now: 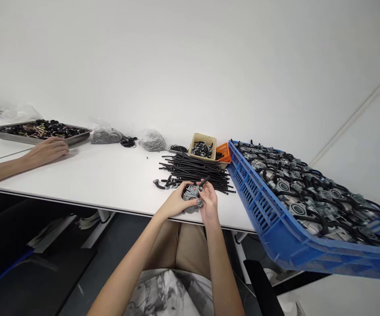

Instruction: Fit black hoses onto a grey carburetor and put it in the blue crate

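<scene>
My left hand [174, 202] is wrapped round a small grey metal carburetor [191, 192] just above the table's front edge. My right hand [210, 205] is closed at its right side, pinching a short black rubber hose [204, 181] that points up and away from the metal body. Whether the hose's lower end is on the carburetor, I cannot tell, as fingers cover it. Right behind my hands lies a pile of straight black hoses [193, 169]. A few bent black fittings with grey ends [159, 184] lie to the left of my hands.
A blue crate [259, 206] full of carburetors with black hoses stands on the right. Behind the hoses are a cream bin [194, 152] of small parts and an orange basket [224, 151]. Plastic bags [152, 140] line the back. At left, another person's hand [50, 150] rests by a metal tray [28, 139].
</scene>
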Motion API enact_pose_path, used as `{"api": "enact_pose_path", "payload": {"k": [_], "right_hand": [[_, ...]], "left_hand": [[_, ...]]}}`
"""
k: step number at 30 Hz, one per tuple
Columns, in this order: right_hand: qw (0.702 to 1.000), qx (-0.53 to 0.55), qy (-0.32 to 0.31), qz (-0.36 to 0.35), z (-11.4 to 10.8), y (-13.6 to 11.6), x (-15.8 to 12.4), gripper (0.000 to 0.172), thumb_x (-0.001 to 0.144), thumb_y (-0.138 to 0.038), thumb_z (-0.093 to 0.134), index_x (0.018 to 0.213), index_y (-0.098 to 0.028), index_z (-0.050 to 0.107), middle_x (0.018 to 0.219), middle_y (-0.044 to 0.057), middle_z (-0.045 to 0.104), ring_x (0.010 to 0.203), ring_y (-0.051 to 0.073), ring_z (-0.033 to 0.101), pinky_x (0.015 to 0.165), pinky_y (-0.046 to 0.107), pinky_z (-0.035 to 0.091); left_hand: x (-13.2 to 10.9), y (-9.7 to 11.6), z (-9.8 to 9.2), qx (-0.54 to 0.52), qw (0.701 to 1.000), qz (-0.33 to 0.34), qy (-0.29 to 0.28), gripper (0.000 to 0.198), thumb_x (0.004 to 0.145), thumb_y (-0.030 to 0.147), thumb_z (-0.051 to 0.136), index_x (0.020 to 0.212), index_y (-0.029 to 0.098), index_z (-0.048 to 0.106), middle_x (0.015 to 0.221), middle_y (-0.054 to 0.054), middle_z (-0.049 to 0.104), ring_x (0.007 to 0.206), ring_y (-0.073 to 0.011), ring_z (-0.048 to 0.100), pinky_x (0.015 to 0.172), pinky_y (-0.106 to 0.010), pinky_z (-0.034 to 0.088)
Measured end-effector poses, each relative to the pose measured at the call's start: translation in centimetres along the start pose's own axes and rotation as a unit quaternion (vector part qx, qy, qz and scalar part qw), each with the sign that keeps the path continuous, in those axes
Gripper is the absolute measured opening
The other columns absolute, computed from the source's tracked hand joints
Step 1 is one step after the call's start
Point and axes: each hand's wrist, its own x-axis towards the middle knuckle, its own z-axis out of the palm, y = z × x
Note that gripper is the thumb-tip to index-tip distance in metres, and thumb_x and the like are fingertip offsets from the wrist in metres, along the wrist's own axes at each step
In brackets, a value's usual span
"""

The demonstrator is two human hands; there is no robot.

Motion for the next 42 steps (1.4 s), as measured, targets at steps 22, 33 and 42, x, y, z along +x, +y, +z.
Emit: {"api": "enact_pose_path", "payload": {"k": [22, 33, 42], "right_hand": [[0.999, -0.043, 0.006, 0.009, 0.1, 0.35, 0.11, 0.032, 0.068, -0.034, 0.077, 0.094, -0.017, 0.07, 0.096, 0.005, 0.07, 0.09, 0.018, 0.063, 0.083, 0.03, 0.049], [1.0, -0.003, -0.013, -0.005, 0.01, -0.03, -0.14, 0.03, 0.067, -0.028, 0.076, 0.094, -0.02, 0.064, 0.097, 0.003, 0.066, 0.088, 0.016, 0.061, 0.082, 0.028, 0.048], [1.0, -0.013, -0.003, 0.028, 0.31, -0.02, -0.24, 0.029, 0.074, -0.041, 0.07, 0.088, -0.016, 0.068, 0.083, 0.003, 0.066, 0.076, 0.015, 0.06, 0.071, 0.026, 0.048]], "left_hand": [[0.07, -0.07, 0.01, -0.009, 1.0, 0.001, -0.002, 0.059, 0.073, 0.042, 0.073, 0.123, 0.021, 0.048, 0.126, -0.008, 0.061, 0.112, -0.0253, 0.059, 0.095, -0.036, 0.047], [0.05, -0.48, 0.0, 0.008, 1.0, -0.009, 0.0, 0.061, 0.072, 0.044, 0.073, 0.124, 0.022, 0.048, 0.116, -0.006, 0.065, 0.103, -0.0243, 0.062, 0.09, -0.036, 0.049], [0.02, -0.06, 0.01, -0.012, 1.0, 0.004, -0.003, 0.059, 0.072, 0.042, 0.073, 0.122, 0.022, 0.049, 0.124, -0.007, 0.062, 0.11, -0.0241, 0.06, 0.096, -0.036, 0.046]]}}
